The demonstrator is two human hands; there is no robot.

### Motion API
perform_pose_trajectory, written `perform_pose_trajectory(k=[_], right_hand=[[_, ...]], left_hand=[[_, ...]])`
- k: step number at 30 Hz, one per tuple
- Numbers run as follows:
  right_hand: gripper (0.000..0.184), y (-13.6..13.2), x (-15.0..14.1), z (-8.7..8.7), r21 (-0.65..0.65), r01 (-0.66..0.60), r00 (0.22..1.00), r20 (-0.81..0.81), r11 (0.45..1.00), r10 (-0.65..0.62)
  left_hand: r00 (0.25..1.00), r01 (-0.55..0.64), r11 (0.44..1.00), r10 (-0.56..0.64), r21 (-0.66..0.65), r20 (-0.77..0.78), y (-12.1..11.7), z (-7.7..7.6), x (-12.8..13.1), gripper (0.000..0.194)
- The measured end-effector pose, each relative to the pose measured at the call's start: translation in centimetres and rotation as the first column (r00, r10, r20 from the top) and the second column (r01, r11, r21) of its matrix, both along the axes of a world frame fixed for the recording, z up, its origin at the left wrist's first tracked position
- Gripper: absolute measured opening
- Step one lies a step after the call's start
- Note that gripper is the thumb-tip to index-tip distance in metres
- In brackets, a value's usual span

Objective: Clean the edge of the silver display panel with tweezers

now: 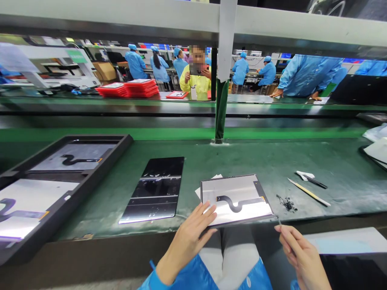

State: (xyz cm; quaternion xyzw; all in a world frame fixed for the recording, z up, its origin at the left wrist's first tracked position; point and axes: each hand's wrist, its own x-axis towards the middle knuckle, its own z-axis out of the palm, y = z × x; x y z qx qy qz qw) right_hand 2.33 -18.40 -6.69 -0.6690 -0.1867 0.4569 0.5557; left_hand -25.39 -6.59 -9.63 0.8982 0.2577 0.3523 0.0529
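Observation:
A silver display panel (238, 189) with a black wavy flex cable lies at the near edge of the green bench. My left hand (189, 237) rests on its near left corner, fingers stretched out flat. To the right, below the bench edge, my right hand (298, 251) pinches a thin needle-like tool (278, 220) whose tip points at the panel's near right corner. A black glossy panel (155, 189) lies flat to the left of the silver one.
A black tray (75, 193) at the left holds two more panels with flex cables. A yellow-handled tool (308, 192), a black pen-like tool (314, 181) and black scraps (287, 203) lie to the right. A post (222, 92) stands behind. Other workers stand beyond the conveyor.

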Motion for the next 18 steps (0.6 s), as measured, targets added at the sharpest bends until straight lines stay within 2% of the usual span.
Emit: perform_pose_trajectory(k=[4,9,14,18], right_hand=[[0.060,0.2,0.2,0.8,0.014,0.050,0.998,0.027,0.999,-0.050],[0.065,0.3,0.9,1.7,-0.031,0.123,0.992,0.019,0.992,-0.123],[0.057,0.0,2.3,1.8,0.006,0.109,0.994,0.007,0.994,-0.109],[0.061,-0.1,2.9,2.6,0.000,0.191,0.981,0.017,0.982,-0.191]], left_hand=[[1.000,0.011,1.000,-0.011,-0.002,0.018,0.1,-0.1,-0.1,0.033],[1.000,0.017,1.000,-0.017,-0.010,0.014,0.1,-0.1,-0.1,0.035],[1.000,0.010,1.000,-0.010,-0.006,0.011,0.1,-0.1,-0.1,0.033],[1.000,0.007,1.000,-0.007,0.004,0.012,0.0,-0.1,0.0,0.033]])
